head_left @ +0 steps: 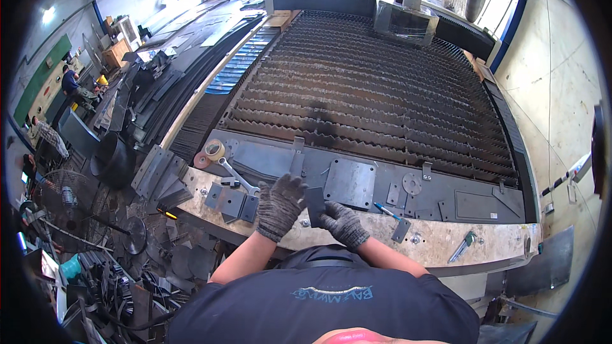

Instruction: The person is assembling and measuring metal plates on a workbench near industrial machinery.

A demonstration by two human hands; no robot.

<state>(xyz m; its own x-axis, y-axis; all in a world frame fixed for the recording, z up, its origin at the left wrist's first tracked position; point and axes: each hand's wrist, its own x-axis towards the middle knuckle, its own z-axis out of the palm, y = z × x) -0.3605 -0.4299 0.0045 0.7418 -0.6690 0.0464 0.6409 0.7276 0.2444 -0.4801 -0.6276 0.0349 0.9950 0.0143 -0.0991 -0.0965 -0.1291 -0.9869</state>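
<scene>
A small dark metal plate (313, 205) stands tilted between my two hands, above the front edge of the cutting table. My right hand (343, 223), in a grey knitted glove, grips it by its right side. Just left of it is my left hand (280, 204), gloved the same way, its fingers stretched out; whether its fingertips touch the plate I cannot tell. Beyond my right hand lies a square steel plate (350, 183) with holes near its corners. A wrench (238, 176) and some cut plates (229, 202) lie left of my left hand.
A slatted cutting bed (363, 83) fills the middle, under a machine head (405, 22). Tape rolls (215, 149), a blue pen (386, 211) and a round flange (412, 183) lie along the front. Scrap metal (134, 293) and a fan (64, 197) are left; two people sit farther off.
</scene>
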